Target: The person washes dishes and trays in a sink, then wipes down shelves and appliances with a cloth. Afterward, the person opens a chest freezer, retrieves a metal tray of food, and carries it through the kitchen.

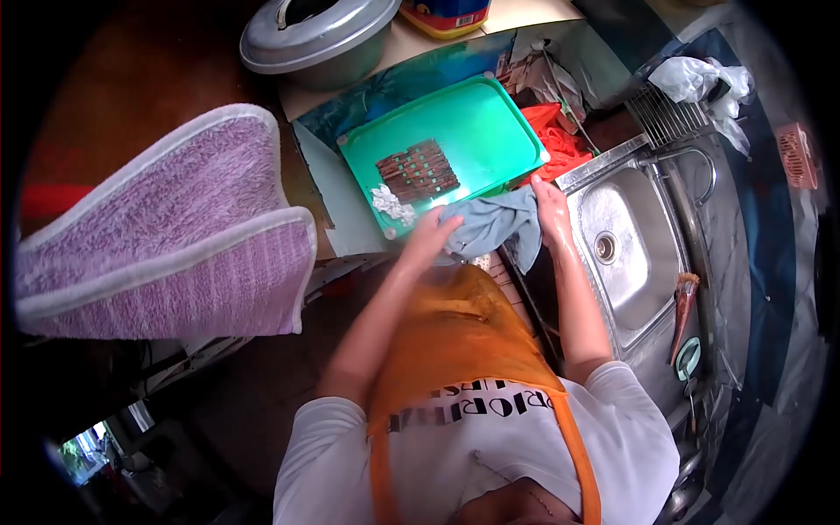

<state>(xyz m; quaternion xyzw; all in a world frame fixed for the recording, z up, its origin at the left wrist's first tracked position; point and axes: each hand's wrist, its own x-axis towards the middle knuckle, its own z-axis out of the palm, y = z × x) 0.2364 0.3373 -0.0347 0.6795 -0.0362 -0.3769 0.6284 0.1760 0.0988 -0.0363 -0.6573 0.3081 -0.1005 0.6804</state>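
A grey-blue cloth is stretched between my two hands, in front of my orange apron. My left hand grips its left end, fingers closed on the fabric. At the other end my right hand holds the cloth, with the fingers pointing away from me. Just beyond them is a green tray. On it rests a brown woven mat of slats or sticks, with a crumpled white piece beside it near the tray's close edge.
To the right is a steel sink with a curved faucet and a brush on its edge. A purple towel hangs at left. A lidded metal pot stands at the back, and a red plastic bag lies behind the tray.
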